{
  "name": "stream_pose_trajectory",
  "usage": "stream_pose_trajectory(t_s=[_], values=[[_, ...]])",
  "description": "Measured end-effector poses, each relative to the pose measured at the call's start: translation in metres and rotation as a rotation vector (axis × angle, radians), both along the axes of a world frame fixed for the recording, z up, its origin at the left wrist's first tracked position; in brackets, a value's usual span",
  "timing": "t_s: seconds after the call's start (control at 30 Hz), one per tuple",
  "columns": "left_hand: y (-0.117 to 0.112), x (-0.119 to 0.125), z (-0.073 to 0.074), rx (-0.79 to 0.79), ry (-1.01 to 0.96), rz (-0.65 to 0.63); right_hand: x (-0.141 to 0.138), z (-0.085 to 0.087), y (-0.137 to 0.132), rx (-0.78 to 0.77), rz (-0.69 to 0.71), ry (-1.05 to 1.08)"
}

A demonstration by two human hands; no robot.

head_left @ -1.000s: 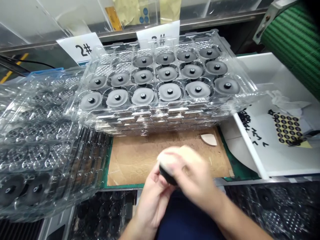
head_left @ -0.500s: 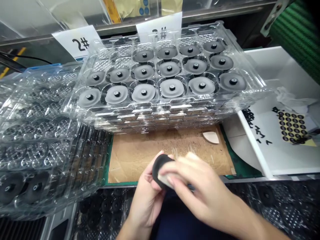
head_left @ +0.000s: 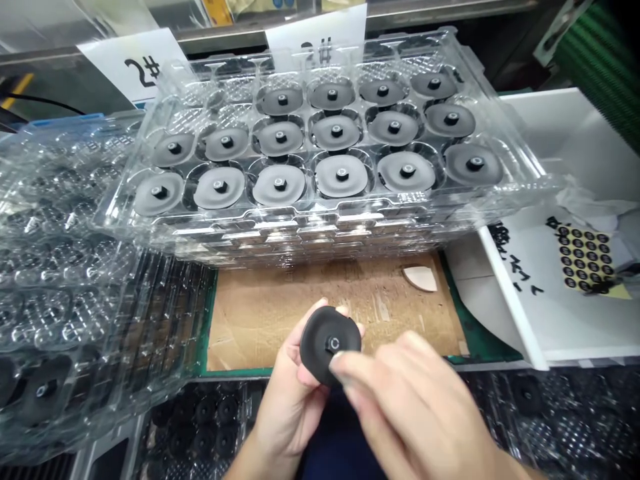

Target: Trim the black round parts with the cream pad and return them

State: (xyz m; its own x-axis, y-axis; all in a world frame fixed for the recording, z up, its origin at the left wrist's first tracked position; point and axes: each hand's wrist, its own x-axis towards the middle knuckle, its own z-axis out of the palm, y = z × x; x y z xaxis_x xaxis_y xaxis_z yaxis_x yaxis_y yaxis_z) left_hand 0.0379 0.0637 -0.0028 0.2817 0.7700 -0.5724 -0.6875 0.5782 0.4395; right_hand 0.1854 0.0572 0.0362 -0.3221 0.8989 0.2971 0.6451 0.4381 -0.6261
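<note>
My left hand (head_left: 290,393) is closed round a round black disc (head_left: 327,343) with a small hub in its middle, held up facing me above the front edge of the cardboard mat (head_left: 260,313). My right hand (head_left: 415,407) is just right of it, fingers together and blurred, a fingertip touching the disc's lower right edge; whether it holds anything is not visible. Behind stands a stack of clear plastic trays (head_left: 320,220), the top one filled with several grey discs (head_left: 343,177) in round pockets.
More clear trays (head_left: 65,280) with black discs are piled at the left and below the bench front. A white box (head_left: 520,313) at the right holds a yellow sheet of black round stickers (head_left: 583,260). White "2#" labels (head_left: 137,67) stand at the back.
My right hand has slid down and to the right off the disc, uncovering its face and hub. The left hand has turned the disc to face me. The view has tilted slightly.
</note>
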Motion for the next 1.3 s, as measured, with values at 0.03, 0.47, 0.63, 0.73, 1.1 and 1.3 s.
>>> stream_pose_trajectory(t_s=[0.03, 0.47, 0.63, 0.73, 1.1, 1.3], values=[[0.001, 0.0, 0.001, -0.001, 0.005, 0.002, -0.002, 0.001, 0.001, -0.035, 0.035, 0.038], [0.007, -0.007, -0.018, 0.025, 0.034, 0.163, 0.022, -0.041, 0.008, -0.469, 0.031, 0.331], [0.01, -0.009, -0.017, 0.007, 0.023, 0.199, 0.036, -0.114, -0.003, -0.516, -0.335, 0.186], [0.01, -0.009, -0.015, 0.01, 0.015, 0.184, 0.03, -0.146, -0.017, -0.502, -0.418, 0.102], [0.009, -0.01, -0.02, 0.053, 0.075, 0.226, 0.026, -0.156, -0.026, -0.436, -0.451, -0.037], [0.005, -0.009, -0.02, 0.062, 0.083, 0.254, 0.02, -0.157, -0.04, -0.321, -0.435, -0.101]])
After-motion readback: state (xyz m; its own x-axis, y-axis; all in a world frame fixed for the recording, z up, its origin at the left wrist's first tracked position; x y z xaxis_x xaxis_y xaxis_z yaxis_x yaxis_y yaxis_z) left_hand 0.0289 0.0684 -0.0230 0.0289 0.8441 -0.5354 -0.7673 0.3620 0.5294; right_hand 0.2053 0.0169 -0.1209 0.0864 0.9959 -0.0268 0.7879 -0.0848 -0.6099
